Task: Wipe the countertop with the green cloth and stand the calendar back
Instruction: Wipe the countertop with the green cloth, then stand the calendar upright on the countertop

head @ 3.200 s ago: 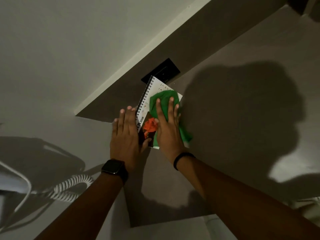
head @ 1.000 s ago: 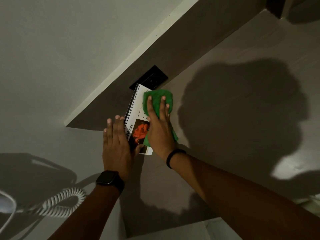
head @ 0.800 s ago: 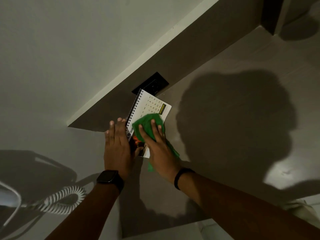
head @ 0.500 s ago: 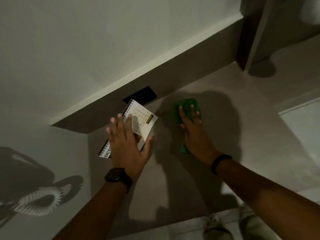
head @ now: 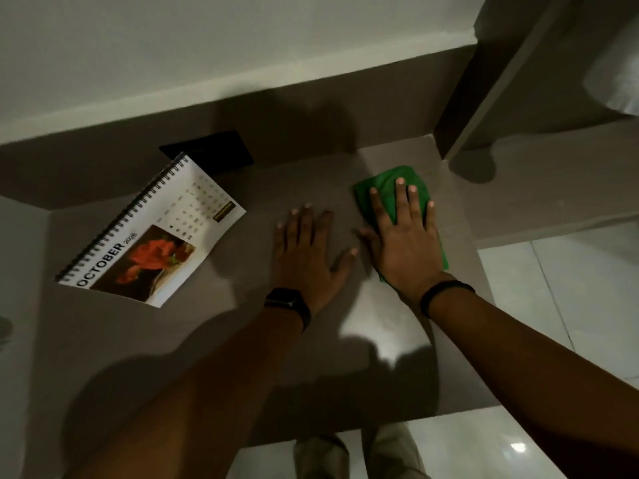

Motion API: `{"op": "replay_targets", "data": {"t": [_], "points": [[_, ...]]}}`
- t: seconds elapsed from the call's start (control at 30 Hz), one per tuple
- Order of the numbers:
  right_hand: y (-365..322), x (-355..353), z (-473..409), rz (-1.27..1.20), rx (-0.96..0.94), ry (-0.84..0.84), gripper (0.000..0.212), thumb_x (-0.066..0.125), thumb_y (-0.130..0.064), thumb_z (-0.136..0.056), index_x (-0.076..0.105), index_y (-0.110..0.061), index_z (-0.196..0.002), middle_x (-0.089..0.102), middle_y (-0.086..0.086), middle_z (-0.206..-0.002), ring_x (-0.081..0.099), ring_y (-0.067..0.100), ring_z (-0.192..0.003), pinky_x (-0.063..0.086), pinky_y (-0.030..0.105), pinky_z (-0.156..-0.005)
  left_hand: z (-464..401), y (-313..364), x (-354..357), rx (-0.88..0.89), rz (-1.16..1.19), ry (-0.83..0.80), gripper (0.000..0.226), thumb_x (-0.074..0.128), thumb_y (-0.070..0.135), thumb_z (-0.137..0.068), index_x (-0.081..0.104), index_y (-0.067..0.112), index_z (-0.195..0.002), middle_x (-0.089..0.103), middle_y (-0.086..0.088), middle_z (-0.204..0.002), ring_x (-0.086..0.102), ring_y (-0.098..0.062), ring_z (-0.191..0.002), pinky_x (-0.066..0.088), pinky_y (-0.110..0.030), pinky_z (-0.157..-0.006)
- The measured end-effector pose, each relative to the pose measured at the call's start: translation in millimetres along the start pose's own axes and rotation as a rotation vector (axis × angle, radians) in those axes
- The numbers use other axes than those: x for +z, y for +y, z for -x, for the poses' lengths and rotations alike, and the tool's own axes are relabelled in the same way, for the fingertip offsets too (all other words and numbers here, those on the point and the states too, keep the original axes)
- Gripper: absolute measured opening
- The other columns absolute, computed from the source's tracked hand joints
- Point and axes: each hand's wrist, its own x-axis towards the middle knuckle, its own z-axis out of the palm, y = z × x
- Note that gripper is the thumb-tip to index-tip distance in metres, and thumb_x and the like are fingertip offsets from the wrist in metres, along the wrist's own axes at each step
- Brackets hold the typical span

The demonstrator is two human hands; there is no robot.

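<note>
The green cloth [head: 386, 187] lies on the grey-brown countertop [head: 221, 340] near its back right corner. My right hand [head: 403, 238] presses flat on the cloth, fingers spread, covering most of it. My left hand [head: 306, 252] rests flat and empty on the bare countertop just left of it. The spiral-bound calendar [head: 152, 233], showing OCTOBER and a red flower picture, lies flat on the countertop at the left, apart from both hands.
A black wall socket plate [head: 211, 152] sits on the backsplash behind the calendar. A dark vertical panel [head: 463, 84] bounds the countertop at the right. White floor tiles [head: 560, 305] lie beyond the right edge. My legs [head: 359, 454] stand below the front edge.
Both hands left the calendar and moved right. My right hand slid the green cloth off the calendar to the right part of the countertop. The calendar now lies uncovered at the left.
</note>
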Motion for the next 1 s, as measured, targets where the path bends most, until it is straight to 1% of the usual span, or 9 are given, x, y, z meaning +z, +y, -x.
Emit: {"op": "replay_targets", "data": {"t": [0.13,0.3,0.43,0.53,0.63,0.77,0.87,0.93,1.0], "points": [[-1.0,2.9,0.7,0.045,0.005,0.016,0.071,0.021,-0.061,-0.107,0.008,-0.027,-0.169,0.004,0.023,-0.175,0.003,0.042,-0.162,0.01,0.066,-0.128,0.7,-0.9,1.9,-0.005,0.006,0.015,0.085,0.028,0.08,-0.098,0.026,0.03,-0.167,0.027,-0.012,-0.174,0.018,-0.035,-0.162,0.008,-0.057,-0.129],[-11.6,-7.3,1.1,0.113,0.013,-0.021,0.076,0.018,-0.066,-0.106,0.008,-0.024,-0.169,0.001,0.025,-0.175,-0.004,0.044,-0.162,0.002,0.067,-0.128,2.4,-3.9,-8.4,0.001,0.064,-0.037,0.09,0.038,0.078,-0.099,0.016,0.026,-0.169,0.019,-0.013,-0.177,0.01,-0.033,-0.164,0.011,-0.058,-0.131],[-49.2,-19.3,-3.2,0.039,-0.102,0.046,0.073,0.025,-0.057,-0.109,0.019,-0.012,-0.167,0.012,0.025,-0.174,0.001,0.046,-0.161,-0.004,0.062,-0.128,31.7,-14.6,-28.3,-0.233,0.321,0.128,0.101,0.049,0.076,-0.094,0.015,0.016,-0.168,0.02,-0.014,-0.176,0.006,-0.024,-0.164,0.007,-0.045,-0.132],[-105.0,-18.6,-11.5,-0.362,-0.219,-0.016,0.062,0.046,-0.034,-0.11,0.032,-0.002,-0.161,0.031,0.026,-0.168,0.024,0.042,-0.158,0.013,0.038,-0.13,71.9,-33.3,-43.9,-0.498,0.564,0.414,0.106,0.057,0.069,-0.096,0.01,0.009,-0.169,0.015,-0.017,-0.176,0.011,-0.024,-0.164,0.014,-0.036,-0.133],[-162.6,-14.6,-22.9,-0.654,-0.187,-0.121,0.055,0.052,-0.012,-0.107,0.036,0.003,-0.157,0.042,0.025,-0.162,0.04,0.038,-0.15,0.019,0.013,-0.114,100.2,-66.4,-57.7,-0.729,0.735,0.643,0.107,0.063,0.058,-0.099,-0.005,0.011,-0.169,0.011,-0.019,-0.175,0.019,-0.03,-0.162,0.026,-0.053,-0.13],[-209.0,-7.5,-36.5,-0.839,-0.118,-0.203,0.061,0.045,-0.005,-0.107,0.025,-0.01,-0.164,0.038,0.015,-0.167,0.037,0.029,-0.154,0.029,0.032,-0.126,110.5,-107.9,-74.6,-0.768,0.911,0.727,0.107,0.057,0.066,-0.099,-0.004,0.013,-0.169,0.013,-0.015,-0.176,0.025,-0.027,-0.162,0.032,-0.057,-0.127],[-223.1,-2.5,-36.6,-0.925,-0.132,-0.228,0.063,0.042,0.0,-0.104,0.034,-0.023,-0.162,0.051,0.007,-0.158,0.049,0.022,-0.144,0.041,0.04,-0.123,108.4,-122.4,-81.3,-0.749,1.045,0.715,0.104,0.057,0.069,-0.098,0.005,0.015,-0.17,0.028,-0.013,-0.172,0.037,-0.024,-0.156,0.039,-0.053,-0.124],[-228.9,0.9,-32.5,-0.957,-0.122,-0.213,0.062,0.043,-0.002,-0.101,0.04,-0.029,-0.157,0.058,-0.003,-0.148,0.055,0.01,-0.135,0.048,0.035,-0.116,108.1,-128.7,-84.5,-0.752,1.094,0.69,0.102,0.054,0.073,-0.097,0.012,0.015,-0.17,0.034,-0.012,-0.17,0.041,-0.023,-0.154,0.041,-0.051,-0.123],[-234.1,5.2,-28.4,-0.991,-0.109,-0.18,0.06,0.044,-0.009,-0.097,0.042,-0.039,-0.15,0.061,-0.019,-0.135,0.059,-0.007,-0.123,0.051,0.02,-0.107,109.0,-137.9,-90.1,-0.753,1.147,0.669,0.099,0.05,0.078,-0.095,0.022,0.018,-0.168,0.046,-0.004,-0.162,0.05,-0.013,-0.146,0.046,-0.037,-0.119]]}}
